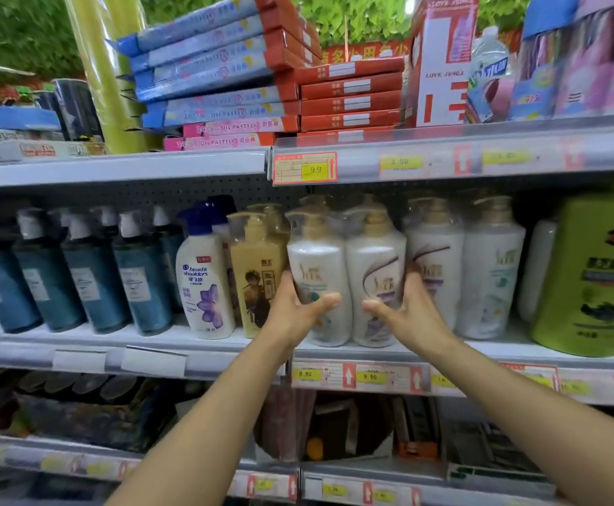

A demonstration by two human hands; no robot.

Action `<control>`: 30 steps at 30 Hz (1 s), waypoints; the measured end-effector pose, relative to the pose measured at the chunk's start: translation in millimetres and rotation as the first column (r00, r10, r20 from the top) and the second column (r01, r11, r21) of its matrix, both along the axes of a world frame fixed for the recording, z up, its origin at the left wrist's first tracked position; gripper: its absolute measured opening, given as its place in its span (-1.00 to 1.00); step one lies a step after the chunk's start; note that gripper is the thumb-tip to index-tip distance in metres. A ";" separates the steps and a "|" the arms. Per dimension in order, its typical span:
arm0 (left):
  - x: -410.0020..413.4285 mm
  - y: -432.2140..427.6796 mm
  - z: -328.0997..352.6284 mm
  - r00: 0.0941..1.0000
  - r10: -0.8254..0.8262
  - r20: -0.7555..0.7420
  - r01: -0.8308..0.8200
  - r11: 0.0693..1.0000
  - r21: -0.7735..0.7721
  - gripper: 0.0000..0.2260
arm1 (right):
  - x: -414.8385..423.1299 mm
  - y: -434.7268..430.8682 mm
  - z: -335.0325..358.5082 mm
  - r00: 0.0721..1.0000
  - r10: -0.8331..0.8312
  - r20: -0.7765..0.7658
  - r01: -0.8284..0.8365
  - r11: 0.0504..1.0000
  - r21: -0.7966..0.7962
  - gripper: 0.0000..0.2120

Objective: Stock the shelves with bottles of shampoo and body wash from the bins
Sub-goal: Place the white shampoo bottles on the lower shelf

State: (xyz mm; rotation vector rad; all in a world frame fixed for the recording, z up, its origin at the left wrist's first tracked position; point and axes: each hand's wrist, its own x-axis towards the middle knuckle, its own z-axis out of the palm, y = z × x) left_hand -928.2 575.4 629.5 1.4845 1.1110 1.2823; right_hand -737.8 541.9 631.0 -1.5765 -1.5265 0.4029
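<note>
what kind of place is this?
Likely a retail shop aisle: metal shelf rails carrying yellow price tags, rows of pump shampoo bottles, and oil pastel boxes stacked above.

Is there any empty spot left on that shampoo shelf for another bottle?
Little. A bare front strip of the shelf runs before the teal bottles, and a narrow slot lies before the set-back white bottle beside the green jug. Around the left hand and right hand, bottles stand packed.
</note>
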 end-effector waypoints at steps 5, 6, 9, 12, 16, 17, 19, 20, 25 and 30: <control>9.1 5.8 4.1 0.999 0.036 -0.017 -0.037 0.998 -0.055 -0.40 | 0.6 8.9 11.6 0.980 -0.069 0.185 0.084 0.994 -0.074 -0.51; 10.7 5.2 5.0 0.999 0.045 -0.020 -0.046 0.998 -0.052 -0.40 | 0.9 9.7 11.9 0.978 -0.071 0.197 0.088 0.993 -0.075 -0.53; 14.1 5.2 5.4 0.995 0.087 -0.049 -0.089 0.995 -0.036 -0.39 | -1.7 9.4 15.4 0.971 -0.071 0.230 0.095 0.991 -0.093 -0.54; 21.6 1.7 2.8 0.973 0.194 -0.124 -0.193 0.981 0.023 -0.38 | -5.1 4.2 13.5 0.970 -0.071 0.234 0.091 0.993 -0.073 -0.47; 33.3 -10.7 1.7 0.910 0.358 -0.209 -0.337 0.933 0.130 -0.29 | -5.3 -5.5 3.9 0.975 -0.068 0.213 0.068 0.998 0.006 -0.40; 34.7 -13.1 1.8 0.898 0.376 -0.230 -0.351 0.926 0.142 -0.27 | -4.8 -7.7 3.3 0.974 -0.069 0.213 0.069 0.998 0.008 -0.40; 36.1 -17.1 2.2 0.880 0.396 -0.263 -0.367 0.918 0.154 -0.24 | -4.2 -10.9 3.7 0.972 -0.072 0.222 0.072 0.997 0.010 -0.38; 36.9 -18.2 2.3 0.876 0.402 -0.268 -0.372 0.915 0.159 -0.22 | -3.8 -12.4 4.1 0.971 -0.073 0.229 0.072 0.997 0.012 -0.38; 39.3 -16.9 0.2 0.851 0.452 -0.268 -0.414 0.891 0.185 -0.18 | -2.7 -14.8 4.3 0.950 -0.095 0.296 0.092 0.995 0.026 -0.47; 44.1 -12.0 -1.7 0.799 0.520 -0.303 -0.480 0.854 0.202 -0.16 | 1.0 -13.5 8.1 0.915 -0.133 0.380 0.128 0.991 0.038 -0.50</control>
